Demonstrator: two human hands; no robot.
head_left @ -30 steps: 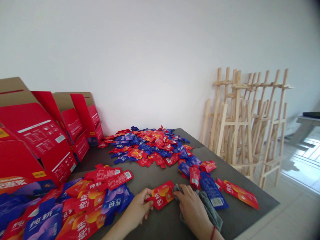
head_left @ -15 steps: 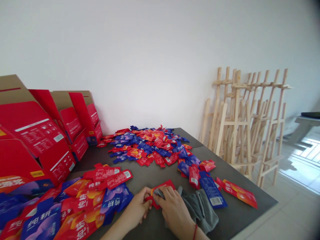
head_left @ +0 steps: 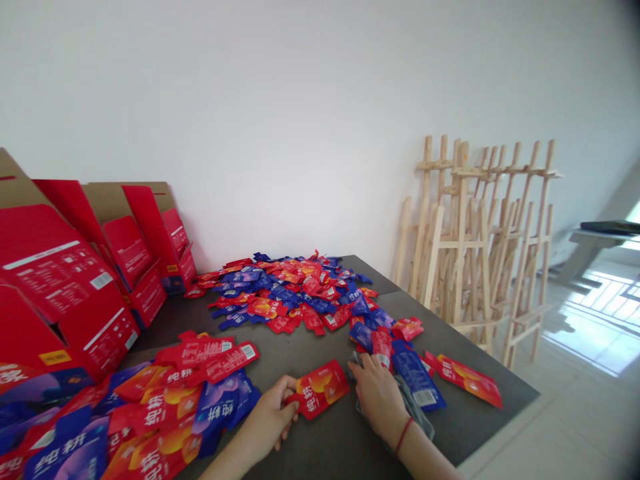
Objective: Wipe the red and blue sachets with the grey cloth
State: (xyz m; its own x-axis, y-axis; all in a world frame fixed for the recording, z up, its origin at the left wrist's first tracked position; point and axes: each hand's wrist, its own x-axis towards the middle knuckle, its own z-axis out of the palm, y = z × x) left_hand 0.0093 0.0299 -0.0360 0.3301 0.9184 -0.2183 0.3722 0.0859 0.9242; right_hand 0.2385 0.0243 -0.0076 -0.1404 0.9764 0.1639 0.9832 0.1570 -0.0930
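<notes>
A red and orange packet (head_left: 324, 389) lies at the table's front middle, its left end pinched between the thumb and fingers of my left hand (head_left: 274, 415). To its right, my right hand (head_left: 380, 397) rests on a grey cloth (head_left: 417, 408), its fingers curled over the cloth's upper left part and apart from the packet. A red cord circles my right wrist. Left of my left hand is an overlapping heap of red and blue packets (head_left: 170, 407). Right of the cloth are a blue packet (head_left: 419, 375) and a red packet (head_left: 470, 380).
A wide pile of red and blue packets (head_left: 295, 287) covers the table's far part. Open red cartons (head_left: 60, 267) line the left side. The dark table (head_left: 287, 350) ends at a slanting right edge, with wooden easels (head_left: 463, 247) beyond it against the white wall.
My right hand has moved right, off the packet and onto the cloth. The packet's front is now uncovered, still held by my left hand. The view has shifted slightly to the right.
</notes>
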